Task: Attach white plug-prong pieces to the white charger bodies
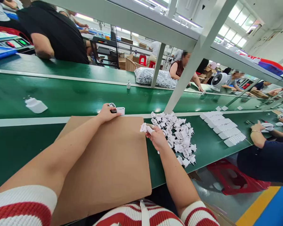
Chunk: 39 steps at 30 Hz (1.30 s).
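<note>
My left hand (106, 113) reaches past the far edge of a brown cardboard sheet (108, 163), fingers closed on a small white charger housing (120, 110) at the edge of the green conveyor belt (85, 97). My right hand (157, 136) is closed on a white plug part (144, 127), held just left of a heap of several white plug parts (178, 135) on the green table.
A lone white charger (36, 105) lies on the belt at left. Rows of white pieces (224, 127) lie to the right, by a co-worker's arm (259, 138). A slanted grey frame post (191, 69) rises ahead. A clear bag of parts (153, 77) sits beyond.
</note>
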Each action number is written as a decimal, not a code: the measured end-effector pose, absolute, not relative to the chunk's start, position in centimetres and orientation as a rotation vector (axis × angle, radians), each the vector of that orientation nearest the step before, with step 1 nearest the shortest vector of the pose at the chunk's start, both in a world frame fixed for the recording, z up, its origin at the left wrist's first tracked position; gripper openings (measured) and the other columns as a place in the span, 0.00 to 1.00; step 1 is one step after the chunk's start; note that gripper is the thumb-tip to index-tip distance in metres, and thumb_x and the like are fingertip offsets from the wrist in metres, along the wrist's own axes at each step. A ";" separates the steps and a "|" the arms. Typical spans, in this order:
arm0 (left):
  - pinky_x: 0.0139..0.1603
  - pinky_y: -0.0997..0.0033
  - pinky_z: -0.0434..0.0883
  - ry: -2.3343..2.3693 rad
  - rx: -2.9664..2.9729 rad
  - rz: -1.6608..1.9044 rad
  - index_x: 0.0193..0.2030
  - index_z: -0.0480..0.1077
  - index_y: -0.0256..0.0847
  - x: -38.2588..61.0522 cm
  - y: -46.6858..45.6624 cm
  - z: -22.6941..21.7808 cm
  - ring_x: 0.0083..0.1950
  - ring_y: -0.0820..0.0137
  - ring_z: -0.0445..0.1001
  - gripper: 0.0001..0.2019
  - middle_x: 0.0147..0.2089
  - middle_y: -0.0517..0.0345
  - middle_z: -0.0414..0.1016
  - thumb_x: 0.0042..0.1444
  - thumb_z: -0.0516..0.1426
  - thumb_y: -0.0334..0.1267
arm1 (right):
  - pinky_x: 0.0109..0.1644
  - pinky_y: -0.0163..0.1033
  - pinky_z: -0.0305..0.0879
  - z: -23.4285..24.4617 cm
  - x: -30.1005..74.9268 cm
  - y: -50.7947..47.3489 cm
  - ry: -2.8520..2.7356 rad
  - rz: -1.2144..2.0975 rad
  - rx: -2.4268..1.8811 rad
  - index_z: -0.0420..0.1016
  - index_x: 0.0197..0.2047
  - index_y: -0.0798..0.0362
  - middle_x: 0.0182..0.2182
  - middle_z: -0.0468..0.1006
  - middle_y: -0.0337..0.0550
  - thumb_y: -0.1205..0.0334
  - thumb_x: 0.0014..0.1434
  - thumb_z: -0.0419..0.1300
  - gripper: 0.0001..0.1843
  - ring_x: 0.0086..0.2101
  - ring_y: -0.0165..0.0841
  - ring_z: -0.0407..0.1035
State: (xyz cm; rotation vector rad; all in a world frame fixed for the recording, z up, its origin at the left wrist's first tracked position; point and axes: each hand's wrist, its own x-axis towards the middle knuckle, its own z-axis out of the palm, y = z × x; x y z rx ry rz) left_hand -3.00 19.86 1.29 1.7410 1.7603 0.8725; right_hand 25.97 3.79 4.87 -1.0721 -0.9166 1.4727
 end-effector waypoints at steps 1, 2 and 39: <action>0.79 0.48 0.59 1.770 1.740 0.898 0.44 0.76 0.39 -2.9 19.5 1.4 0.72 0.47 0.63 0.26 0.66 0.42 0.62 0.43 0.71 0.54 | 0.31 0.33 0.61 5.0 25.9 3.7 -0.927 1.480 -1.068 0.82 0.44 0.51 0.31 0.81 0.37 0.55 0.43 0.75 0.23 0.28 0.26 0.69; 0.79 0.48 0.59 1.773 1.743 0.920 0.45 0.76 0.39 -2.9 19.0 1.6 0.72 0.48 0.64 0.25 0.66 0.42 0.62 0.44 0.71 0.53 | 0.31 0.33 0.61 5.0 25.9 3.6 -0.934 1.487 -1.064 0.82 0.45 0.50 0.31 0.80 0.36 0.54 0.44 0.76 0.24 0.27 0.25 0.69; 0.49 0.59 0.71 1.139 1.876 1.122 0.43 0.80 0.43 1.4 -0.6 0.0 0.44 0.59 0.76 0.25 0.39 0.54 0.81 0.59 0.64 0.66 | 0.51 0.47 0.72 5.9 23.3 -0.6 -2.330 0.282 -1.108 0.80 0.61 0.49 0.44 0.78 0.49 0.71 0.63 0.57 0.25 0.47 0.42 0.71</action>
